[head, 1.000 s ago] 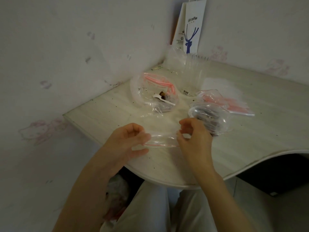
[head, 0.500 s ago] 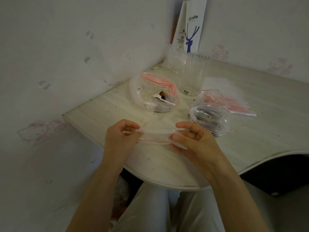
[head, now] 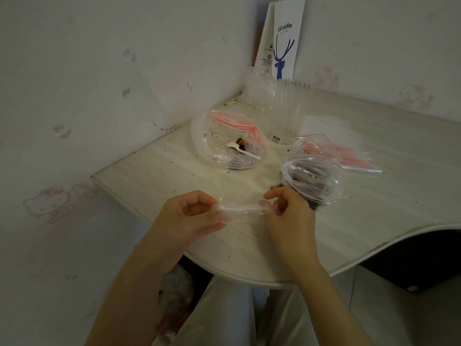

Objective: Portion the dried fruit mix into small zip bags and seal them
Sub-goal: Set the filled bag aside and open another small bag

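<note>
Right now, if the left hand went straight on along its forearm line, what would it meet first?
From the left hand, probably the large open bag holding the white spoon, with only bare table between; height above the table is unclear.

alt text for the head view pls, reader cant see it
The left hand and right hand pinch the ends of a small clear zip bag above a pale table. Behind lie a large open bag holding a white spoon, a fruit-filled bag, and spare zip bags.
</note>
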